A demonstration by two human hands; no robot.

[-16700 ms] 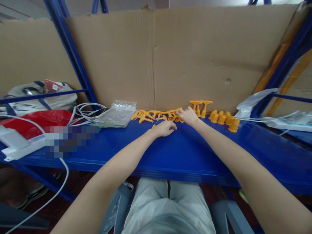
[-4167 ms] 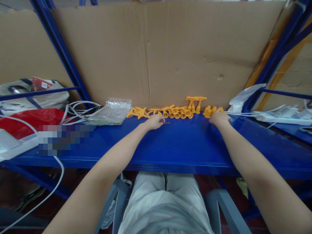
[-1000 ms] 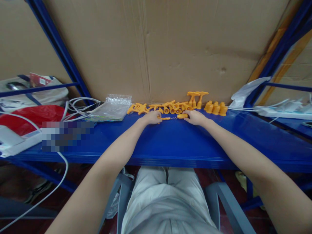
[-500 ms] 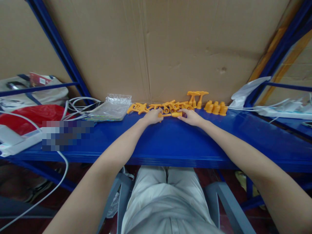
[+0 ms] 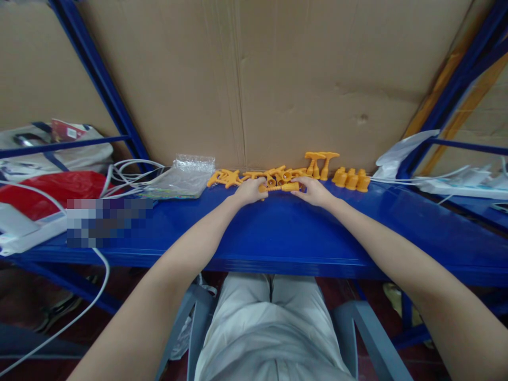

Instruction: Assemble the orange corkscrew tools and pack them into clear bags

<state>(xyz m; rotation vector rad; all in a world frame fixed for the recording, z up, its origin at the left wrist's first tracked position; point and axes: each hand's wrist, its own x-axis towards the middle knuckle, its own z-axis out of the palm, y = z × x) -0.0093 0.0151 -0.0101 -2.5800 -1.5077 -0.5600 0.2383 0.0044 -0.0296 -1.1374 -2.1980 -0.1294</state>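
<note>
Since a second ago, the orange cup (image 5: 290, 187) has come in against the orange screw-shafted handle (image 5: 273, 189), and the bit of spring that showed between them is out of sight. Both pieces lie end to end in one line, between the two hands, low over the far side of the blue counter (image 5: 286, 227). Left hand (image 5: 251, 190): grip closed on the handle's crossbar, shaft pointing right. Right hand (image 5: 313, 191): grip clamped on the cup's outer end, thumb nearest the viewer. Just behind, a heap of orange parts (image 5: 271, 181), some with round open mouths facing forward. Left of it, a cluster of branched orange pieces (image 5: 228, 178). Behind the right hand, two T-topped orange pieces (image 5: 327, 165) stand upright; farther right, bell-shaped orange pieces (image 5: 351, 180) stand in a row. Well left, a plastic-wrapped flat stack (image 5: 182, 180), then looped white cables (image 5: 133, 172) and a red bag (image 5: 59, 188). Brown cardboard (image 5: 297, 79) backs the whole counter.
</note>
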